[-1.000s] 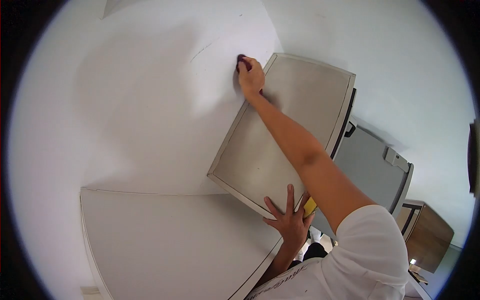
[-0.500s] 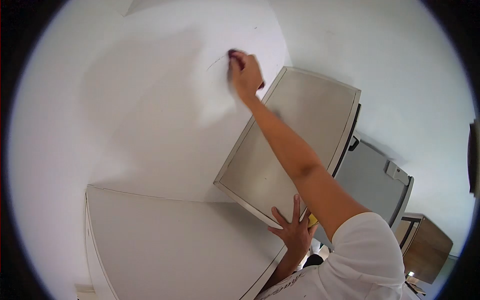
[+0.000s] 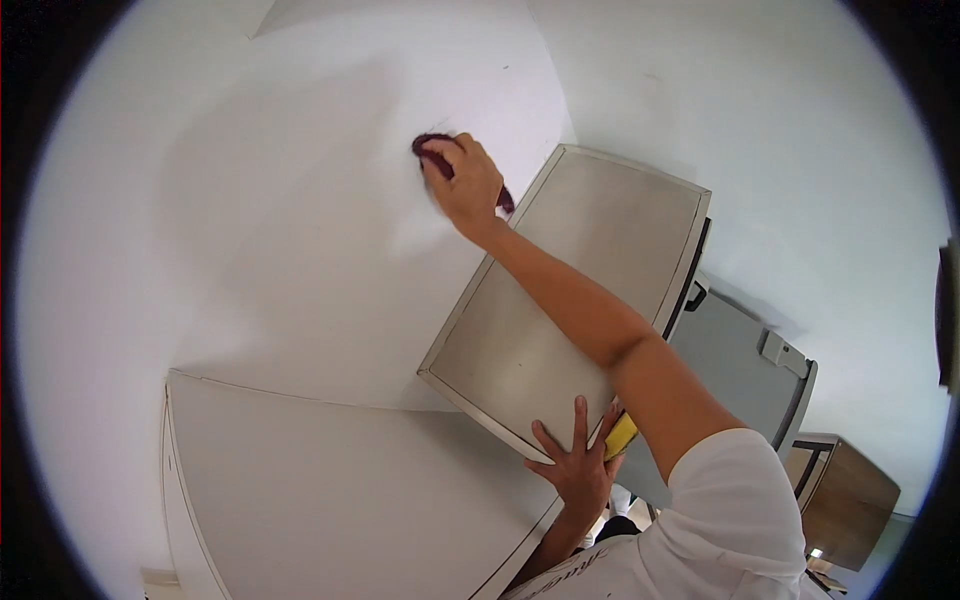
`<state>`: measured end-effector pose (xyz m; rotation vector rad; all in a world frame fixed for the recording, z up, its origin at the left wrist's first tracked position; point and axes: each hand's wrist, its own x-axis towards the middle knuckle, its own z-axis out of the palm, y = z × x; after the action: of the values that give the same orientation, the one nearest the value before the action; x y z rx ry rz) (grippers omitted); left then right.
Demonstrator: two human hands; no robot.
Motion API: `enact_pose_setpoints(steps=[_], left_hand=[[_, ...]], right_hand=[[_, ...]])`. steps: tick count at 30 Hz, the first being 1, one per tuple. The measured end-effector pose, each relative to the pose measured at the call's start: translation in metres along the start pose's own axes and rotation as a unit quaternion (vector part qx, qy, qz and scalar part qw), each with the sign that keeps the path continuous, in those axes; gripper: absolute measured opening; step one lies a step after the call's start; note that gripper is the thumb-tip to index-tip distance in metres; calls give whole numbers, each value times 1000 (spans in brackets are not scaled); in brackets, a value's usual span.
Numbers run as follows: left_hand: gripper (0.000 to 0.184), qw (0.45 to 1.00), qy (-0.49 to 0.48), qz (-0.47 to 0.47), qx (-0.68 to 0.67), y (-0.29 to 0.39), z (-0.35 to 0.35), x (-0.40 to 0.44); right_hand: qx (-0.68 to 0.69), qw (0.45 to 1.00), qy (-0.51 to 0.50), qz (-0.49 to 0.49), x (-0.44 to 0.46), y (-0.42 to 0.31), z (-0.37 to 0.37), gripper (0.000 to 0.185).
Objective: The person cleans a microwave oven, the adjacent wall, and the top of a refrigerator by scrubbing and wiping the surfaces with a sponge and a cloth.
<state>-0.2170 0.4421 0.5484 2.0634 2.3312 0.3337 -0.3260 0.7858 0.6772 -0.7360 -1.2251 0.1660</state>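
Against the white wall (image 3: 300, 220), my right hand (image 3: 466, 190) grips a dark red cloth (image 3: 434, 152), whose end hangs out below the palm. A faint dark mark shows on the wall just above the cloth. My left hand (image 3: 583, 465) rests with spread fingers on the lower edge of a beige metal-framed cabinet top (image 3: 560, 290). A yellow block-like object (image 3: 621, 437) is held at the side of that hand, partly hidden by it and by my right arm.
A grey panel (image 3: 735, 360) with a latch lies beyond the cabinet. A large pale surface (image 3: 350, 480) fills the lower left. Brown furniture (image 3: 850, 500) stands at the lower right. The wall corner rises behind the cabinet.
My right hand has moved left and down along the wall with the cloth, over the thin dark line. My left hand keeps its place on the cabinet edge. The view has shifted slightly.
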Motion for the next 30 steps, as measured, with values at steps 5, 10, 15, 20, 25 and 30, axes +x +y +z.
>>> enact_pose_setpoints(steps=[5, 10, 15, 20, 25, 30], left_hand=[[77, 999, -28, 2, 29, -2, 1, -1], [76, 999, -27, 2, 19, 0, -1, 0], [74, 999, -21, -1, 25, 0, 2, -1], [76, 999, -36, 1, 40, -1, -1, -1], [75, 999, -24, 4, 23, 0, 0, 0], [79, 999, -28, 7, 19, -3, 4, -2]], right_hand=[[-37, 991, 27, 122, 44, 32, -3, 16], [-18, 997, -24, 65, 21, 14, 2, 15], [-49, 997, -54, 3, 20, 20, -4, 17], [-111, 991, -9, 79, 39, 35, 0, 14], [-93, 992, -52, -70, 13, 1, -9, 17], [-106, 990, -15, 90, 47, 35, -2, 15]])
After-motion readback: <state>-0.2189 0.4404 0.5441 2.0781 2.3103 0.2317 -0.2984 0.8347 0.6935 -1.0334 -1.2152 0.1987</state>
